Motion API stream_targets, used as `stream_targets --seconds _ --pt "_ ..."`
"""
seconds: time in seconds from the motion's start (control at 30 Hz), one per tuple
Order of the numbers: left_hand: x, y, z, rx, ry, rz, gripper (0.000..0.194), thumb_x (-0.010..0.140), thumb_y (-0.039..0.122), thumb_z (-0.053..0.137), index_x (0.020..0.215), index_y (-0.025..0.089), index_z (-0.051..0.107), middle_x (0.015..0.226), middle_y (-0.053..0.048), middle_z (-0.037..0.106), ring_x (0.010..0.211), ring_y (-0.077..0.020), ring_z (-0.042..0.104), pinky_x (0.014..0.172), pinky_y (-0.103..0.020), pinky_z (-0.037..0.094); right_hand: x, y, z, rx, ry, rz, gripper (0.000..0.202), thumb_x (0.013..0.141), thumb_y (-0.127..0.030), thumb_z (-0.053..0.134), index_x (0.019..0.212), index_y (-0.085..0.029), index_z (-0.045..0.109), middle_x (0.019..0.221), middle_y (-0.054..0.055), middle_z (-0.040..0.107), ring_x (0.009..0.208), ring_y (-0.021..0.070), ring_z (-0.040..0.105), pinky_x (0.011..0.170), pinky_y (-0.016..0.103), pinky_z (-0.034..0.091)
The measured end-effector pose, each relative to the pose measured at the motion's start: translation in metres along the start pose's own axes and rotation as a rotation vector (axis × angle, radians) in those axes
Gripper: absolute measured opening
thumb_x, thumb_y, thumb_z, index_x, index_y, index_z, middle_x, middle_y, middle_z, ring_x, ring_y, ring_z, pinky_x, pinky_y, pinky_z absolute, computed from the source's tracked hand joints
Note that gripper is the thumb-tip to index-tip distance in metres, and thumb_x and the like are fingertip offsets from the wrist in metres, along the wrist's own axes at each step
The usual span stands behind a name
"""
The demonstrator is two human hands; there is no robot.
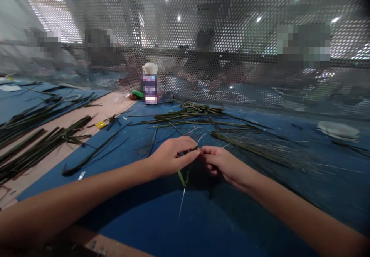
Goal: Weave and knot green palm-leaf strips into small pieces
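Note:
Both of my hands meet over the middle of the blue table. My left hand [175, 153] pinches a small green leaf piece [181, 177] between thumb and fingers. Against its fingertips, my right hand [216, 160] is closed at the same piece, its thumb and index finger pressed together. Below the hands the green strips hang down to a point, and a thin pale wire or fibre [182, 201] extends from them. Another thin pale end sticks up above my fingertips. The part between the fingertips is mostly hidden.
Behind my hands lies a pile of green strips [187, 112]; a bundle of thin stems [245, 144] spreads rightward. More bundles [54, 145] lie left. A labelled container [150, 85] stands before the perforated metal screen [245, 76]. White discs [338, 131] sit far right.

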State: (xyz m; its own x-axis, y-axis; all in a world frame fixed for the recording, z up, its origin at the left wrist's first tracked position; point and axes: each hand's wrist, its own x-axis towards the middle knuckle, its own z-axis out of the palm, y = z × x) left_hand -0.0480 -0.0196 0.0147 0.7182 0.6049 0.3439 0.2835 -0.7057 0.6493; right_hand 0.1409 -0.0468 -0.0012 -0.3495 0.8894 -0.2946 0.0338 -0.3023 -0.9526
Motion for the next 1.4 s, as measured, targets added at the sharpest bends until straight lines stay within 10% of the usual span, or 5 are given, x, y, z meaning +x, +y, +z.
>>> stream_targets --seconds 0.53,0.8,1.03,1.27,1.4 --pt "-0.002 0.0 0.017 -0.517 -0.007 -0.418 0.042 0.093 0.045 0.04 0.117 0.014 0.058 0.066 0.005 0.041 0.058 -0.0089 0.038 0.053 -0.021 0.03 -0.015 0.003 -0.003 0.175 0.014 0.03 0.022 0.082 -0.032 0.061 0.069 -0.019 0.048 0.057 -0.004 0.055 0.048 0.0079 0.045 0.048 0.022 0.032" --pt "-0.005 0.01 0.01 0.111 -0.208 -0.252 0.031 0.096 0.03 0.033 0.093 0.017 0.061 0.088 -0.003 0.063 0.082 -0.015 0.057 0.076 -0.025 0.044 -0.012 0.005 -0.002 0.083 0.039 0.055 0.026 0.082 -0.041 0.064 0.075 -0.016 0.059 0.067 0.0 0.062 0.046 0.0056 0.045 0.043 0.02 0.031" --pt "-0.017 0.015 0.022 0.682 -0.324 -0.077 0.032 0.091 0.014 0.038 0.12 0.011 0.051 0.102 -0.01 0.062 0.089 -0.0206 0.061 0.077 -0.031 0.05 -0.012 0.002 0.005 0.07 0.035 0.097 0.026 0.083 -0.041 0.063 0.077 -0.015 0.061 0.071 0.003 0.064 0.061 0.0112 0.06 0.047 0.019 0.044" --pt "-0.031 0.036 0.021 1.168 -0.205 0.175 0.033 0.091 0.009 0.035 0.116 0.005 0.056 0.084 -0.009 0.061 0.071 -0.0185 0.059 0.06 -0.03 0.046 -0.009 0.003 -0.007 0.25 -0.276 0.175 0.019 0.081 -0.03 0.069 0.09 -0.015 0.061 0.074 0.003 0.067 0.065 0.0109 0.066 0.053 0.018 0.05" --pt "-0.026 0.02 0.02 1.178 -0.106 0.206 0.032 0.094 0.013 0.035 0.12 0.006 0.053 0.082 -0.007 0.063 0.07 -0.0184 0.06 0.057 -0.031 0.042 -0.005 0.005 -0.007 0.301 -0.158 0.138 0.013 0.082 -0.024 0.067 0.086 -0.016 0.058 0.069 -0.001 0.064 0.059 0.0099 0.066 0.046 0.016 0.048"
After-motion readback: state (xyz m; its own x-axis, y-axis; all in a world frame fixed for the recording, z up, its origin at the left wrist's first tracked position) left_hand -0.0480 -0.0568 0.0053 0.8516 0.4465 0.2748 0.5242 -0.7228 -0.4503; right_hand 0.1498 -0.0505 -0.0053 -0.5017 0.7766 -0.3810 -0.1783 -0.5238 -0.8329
